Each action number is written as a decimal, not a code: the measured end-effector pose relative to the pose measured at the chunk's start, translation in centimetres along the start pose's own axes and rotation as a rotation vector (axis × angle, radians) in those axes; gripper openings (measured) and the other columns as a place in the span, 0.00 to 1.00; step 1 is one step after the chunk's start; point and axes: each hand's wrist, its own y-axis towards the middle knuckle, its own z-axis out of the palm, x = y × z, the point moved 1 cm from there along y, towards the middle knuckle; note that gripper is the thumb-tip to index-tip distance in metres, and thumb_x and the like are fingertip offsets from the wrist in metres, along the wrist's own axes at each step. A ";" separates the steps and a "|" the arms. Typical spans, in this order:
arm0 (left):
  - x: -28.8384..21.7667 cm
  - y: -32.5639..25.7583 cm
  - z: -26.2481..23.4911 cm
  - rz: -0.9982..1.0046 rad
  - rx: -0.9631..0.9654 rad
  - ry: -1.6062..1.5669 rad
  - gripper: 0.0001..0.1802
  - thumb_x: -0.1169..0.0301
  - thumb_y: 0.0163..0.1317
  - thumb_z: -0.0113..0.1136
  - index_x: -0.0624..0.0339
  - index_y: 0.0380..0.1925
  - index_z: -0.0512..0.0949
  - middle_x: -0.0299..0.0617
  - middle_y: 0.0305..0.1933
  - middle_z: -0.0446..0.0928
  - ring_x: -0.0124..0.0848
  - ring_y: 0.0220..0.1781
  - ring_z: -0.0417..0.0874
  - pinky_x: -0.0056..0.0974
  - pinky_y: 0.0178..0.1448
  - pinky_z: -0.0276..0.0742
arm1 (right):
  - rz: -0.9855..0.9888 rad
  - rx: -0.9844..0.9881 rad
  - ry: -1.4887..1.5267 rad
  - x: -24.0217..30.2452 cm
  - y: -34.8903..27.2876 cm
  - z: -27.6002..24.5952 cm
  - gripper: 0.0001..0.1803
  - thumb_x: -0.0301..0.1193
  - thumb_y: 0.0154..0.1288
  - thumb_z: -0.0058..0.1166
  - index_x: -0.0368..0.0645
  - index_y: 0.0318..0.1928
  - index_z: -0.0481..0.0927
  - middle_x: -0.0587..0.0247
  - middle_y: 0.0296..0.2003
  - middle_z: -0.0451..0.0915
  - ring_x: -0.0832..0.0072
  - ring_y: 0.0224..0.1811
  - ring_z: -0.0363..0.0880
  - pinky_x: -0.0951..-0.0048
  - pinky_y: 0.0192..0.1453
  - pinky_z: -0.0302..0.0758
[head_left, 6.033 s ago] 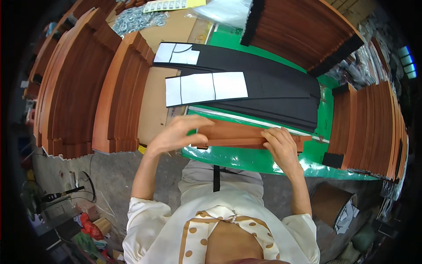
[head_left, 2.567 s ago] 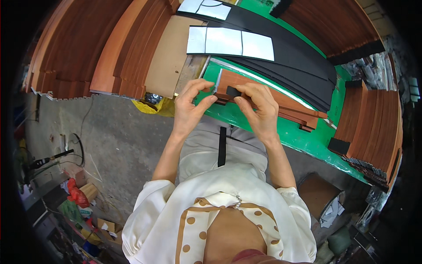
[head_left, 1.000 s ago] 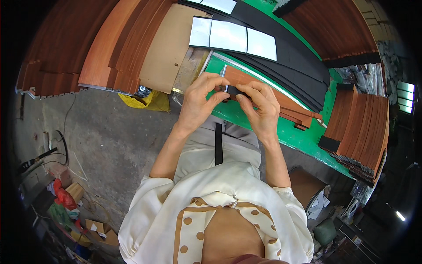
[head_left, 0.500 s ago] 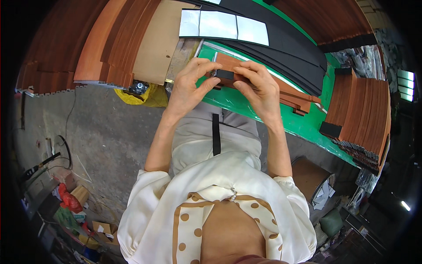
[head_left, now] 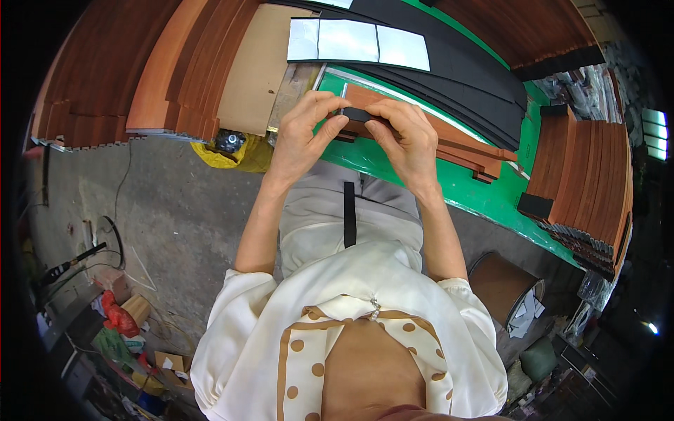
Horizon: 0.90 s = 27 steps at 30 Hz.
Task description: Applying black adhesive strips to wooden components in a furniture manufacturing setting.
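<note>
1. Small black piece [head_left: 359, 114]: one, short and dark, held over the near edge of the green table [head_left: 484, 203], just above the brown strips
2. My left hand [head_left: 305, 137]: one, raised in front of my lap, palm turned inward; thumb and fingers pressed on the left end of the small black piece, pinching it
3. My right hand [head_left: 407, 144]: one, level with the left and close beside it, fingers curled down over the right end of the same piece, thumb beneath; also a pinch
4. Forearms: two, bare, rising from cream sleeves at the lower middle and converging toward the table edge
5. Brown strips [head_left: 449, 140]: a short stack lying flat on the green table, running away to my right; exact count cannot be told, at least three layers show at the stepped end
6. Long black sheets [head_left: 463, 74]: several overlapped behind the brown strips; count not clear
7. White panels [head_left: 358, 41]: three in a row, on the nearest black sheet
8. Tan board [head_left: 256, 70]: one, flat, left of the white panels
9. Reddish-brown plank stacks: three groups, one large at far left [head_left: 119, 63], one at top right [head_left: 526, 24], one at right on edge [head_left: 583, 175]
10. Yellow bag [head_left: 235, 151]: one, on the grey floor below the left stack
11. Brown drum [head_left: 502, 284]: one, by my right elbow
</note>
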 end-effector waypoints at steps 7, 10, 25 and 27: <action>-0.3 0.1 0.4 0.090 -0.063 0.080 0.14 0.80 0.54 0.60 0.61 0.42 0.80 0.44 0.41 0.75 0.35 0.38 0.78 0.36 0.43 0.74 | -0.019 -0.026 0.007 0.0 0.0 0.1 0.10 0.24 0.48 0.64 0.44 0.35 0.83 0.67 0.34 0.82 0.69 0.36 0.78 0.70 0.38 0.75; -0.4 -0.1 0.5 0.278 -0.040 0.379 0.19 0.83 0.47 0.60 0.58 0.42 0.82 0.44 0.40 0.75 0.37 0.35 0.77 0.38 0.40 0.74 | -0.117 -0.075 -0.051 -0.4 -0.2 0.3 0.12 0.24 0.47 0.65 0.44 0.37 0.83 0.67 0.34 0.81 0.68 0.36 0.78 0.70 0.37 0.76; -2.3 0.7 -0.1 0.273 0.039 0.550 0.19 0.75 0.48 0.64 0.55 0.44 0.79 0.46 0.44 0.72 0.41 0.42 0.76 0.42 0.46 0.71 | -0.192 0.139 0.034 -3.5 3.1 -6.6 0.21 0.23 0.54 0.61 0.40 0.50 0.77 0.56 0.46 0.80 0.61 0.45 0.80 0.65 0.48 0.79; -3.1 2.2 -0.7 0.271 0.089 0.552 0.18 0.74 0.51 0.63 0.55 0.45 0.79 0.47 0.45 0.73 0.43 0.45 0.76 0.43 0.49 0.71 | -0.172 0.147 -0.193 -7.7 5.8 -9.6 0.17 0.22 0.54 0.59 0.43 0.46 0.79 0.61 0.43 0.80 0.62 0.43 0.79 0.64 0.44 0.78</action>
